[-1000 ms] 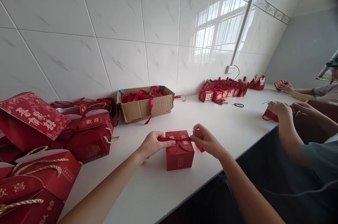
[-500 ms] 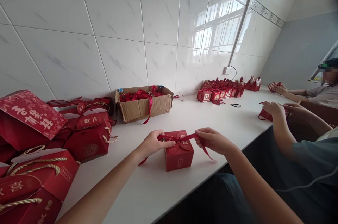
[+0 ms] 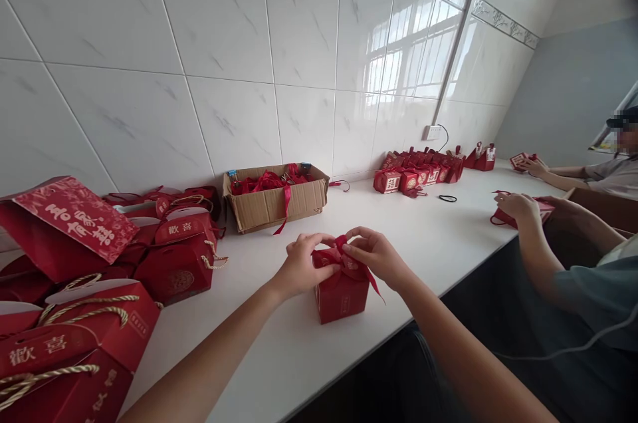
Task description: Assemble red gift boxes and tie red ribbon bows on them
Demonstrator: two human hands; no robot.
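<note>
A small red box (image 3: pixel 343 296) stands upright on the white table, with a red ribbon (image 3: pixel 375 282) over its top. My left hand (image 3: pixel 303 268) is at the box's upper left, thumb on the top, its fingers closed on the ribbon. On the right side of the top, my right hand (image 3: pixel 373 253) pinches a raised fold of the same ribbon. One ribbon end hangs down beside the box below my right hand. The fingertips of both hands nearly meet over the middle of the top.
Red gift boxes with gold cords (image 3: pixel 174 270) are piled at the left. Behind stands a cardboard box (image 3: pixel 279 207) of red ribbons. Small red boxes (image 3: pixel 411 177) line the wall, near a black ring (image 3: pixel 447 198). At the right, two people's hands hold red boxes.
My right hand has moved left, from beside the box to over its top, bringing the ribbon into a raised fold. My left hand has stayed near the upper left of the box.
</note>
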